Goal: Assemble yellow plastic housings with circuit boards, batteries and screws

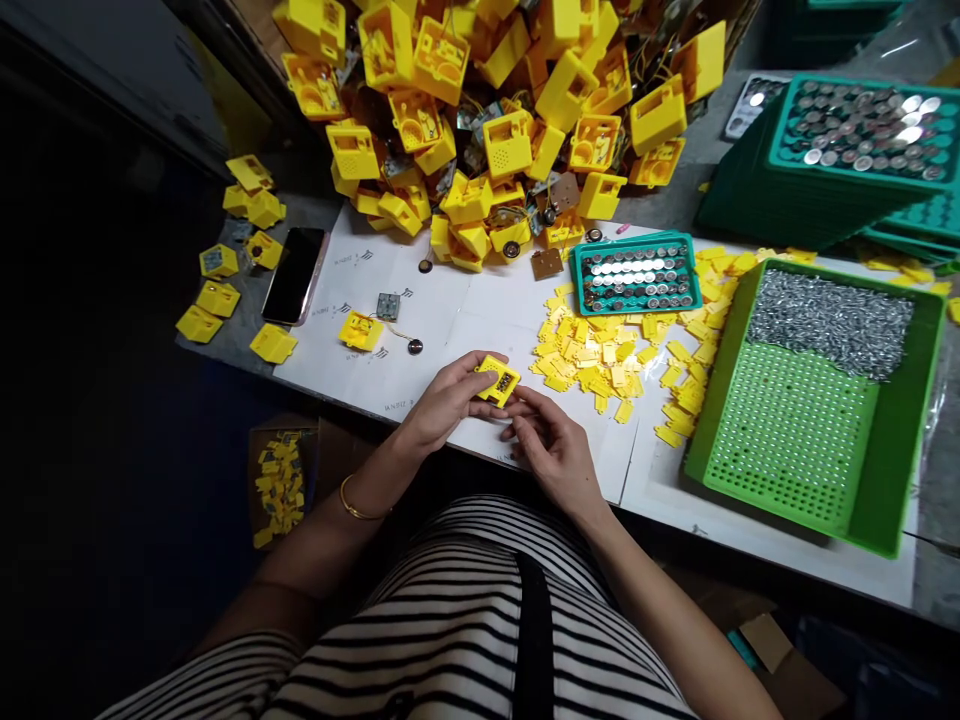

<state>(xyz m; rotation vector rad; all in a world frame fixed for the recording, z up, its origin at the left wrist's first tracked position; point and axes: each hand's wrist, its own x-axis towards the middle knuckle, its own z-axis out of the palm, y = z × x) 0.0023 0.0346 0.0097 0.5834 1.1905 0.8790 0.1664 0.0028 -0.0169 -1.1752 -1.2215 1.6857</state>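
Heap of boxy yellow plastic housings beyond the fingers.
Well right of them: bright-green perforated plastic tray with a silver metal pile; nearer, ahead-right: teal plastic tray of shiny discs. Left hand pinches a small yellow plastic housing, thumb on its face; right hand half curled, fingertips by its right edge, can't tell if gripping. I'd keep thumb clear of the dark opening, housing level.

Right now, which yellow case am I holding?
The yellow case in your left hand, its dark opening showing; the other yellow cases lie scattered or heaped, untouched by either hand.
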